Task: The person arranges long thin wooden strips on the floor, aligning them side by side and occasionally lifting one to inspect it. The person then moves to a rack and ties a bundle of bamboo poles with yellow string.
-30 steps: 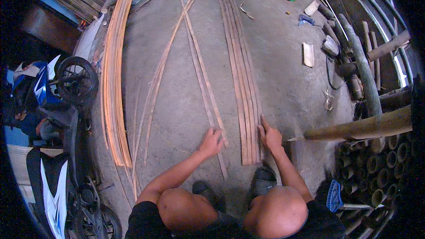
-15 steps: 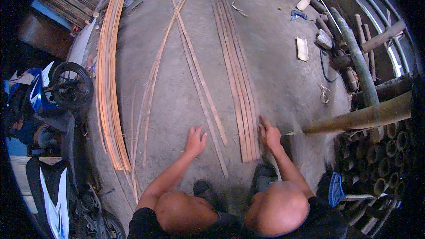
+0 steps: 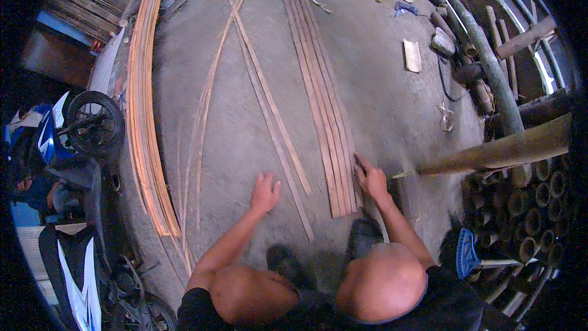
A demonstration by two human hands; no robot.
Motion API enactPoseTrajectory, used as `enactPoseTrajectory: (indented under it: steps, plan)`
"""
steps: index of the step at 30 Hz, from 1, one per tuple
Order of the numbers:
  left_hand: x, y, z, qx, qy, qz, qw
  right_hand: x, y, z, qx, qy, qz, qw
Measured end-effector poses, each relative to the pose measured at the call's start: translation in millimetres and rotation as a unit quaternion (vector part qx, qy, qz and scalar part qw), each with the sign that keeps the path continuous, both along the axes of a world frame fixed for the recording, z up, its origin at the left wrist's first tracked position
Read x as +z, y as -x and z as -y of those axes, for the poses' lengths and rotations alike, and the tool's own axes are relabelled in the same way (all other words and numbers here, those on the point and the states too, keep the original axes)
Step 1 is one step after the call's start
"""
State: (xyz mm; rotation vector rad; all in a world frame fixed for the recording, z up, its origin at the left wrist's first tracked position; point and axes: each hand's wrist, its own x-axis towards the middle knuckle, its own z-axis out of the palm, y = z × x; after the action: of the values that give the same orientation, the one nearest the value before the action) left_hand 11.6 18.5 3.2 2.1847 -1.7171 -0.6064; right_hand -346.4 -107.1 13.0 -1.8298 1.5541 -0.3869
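Observation:
Several long, flat bamboo strips [image 3: 327, 119] lie side by side on the concrete floor in front of my right foot, running away from me. At their right edge, close to the near end, is my right hand [image 3: 372, 181], with its index finger stretched out; whether the fingertips touch the outer strip I cannot tell. My left hand [image 3: 265, 195] hovers over the floor with fingers extended and nothing in it. Just right of it lie two loose thin strips [image 3: 283, 175], crossing other strips [image 3: 208, 95] farther off.
A thick bundle of orange-lit strips [image 3: 142, 104] runs along the left, beside a parked motorcycle [image 3: 92, 121]. A bamboo pole [image 3: 496, 148] juts in from the right above stacked bamboo tubes [image 3: 528, 213]. A blue broom head [image 3: 467, 252], a stone [image 3: 443, 41] and a blue tool [image 3: 406, 8] lie on the right.
My left hand has straightened its fingers and stays over the floor. My right hand has moved slightly forward along the strips' edge. The whole view has shifted a little.

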Motion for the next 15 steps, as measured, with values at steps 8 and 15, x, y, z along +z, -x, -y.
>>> enactPoseTrajectory:
  steps: [8,15]
  plan:
    - [9.4,2.5,3.3,-0.042,0.038,0.009,0.998,9.4,-0.1,-5.0,0.012,-0.009,-0.005,1.000]
    - [9.4,2.6,3.3,-0.033,0.017,-0.008,0.999,-2.8,2.2,-11.8,0.003,0.019,0.017,1.000]
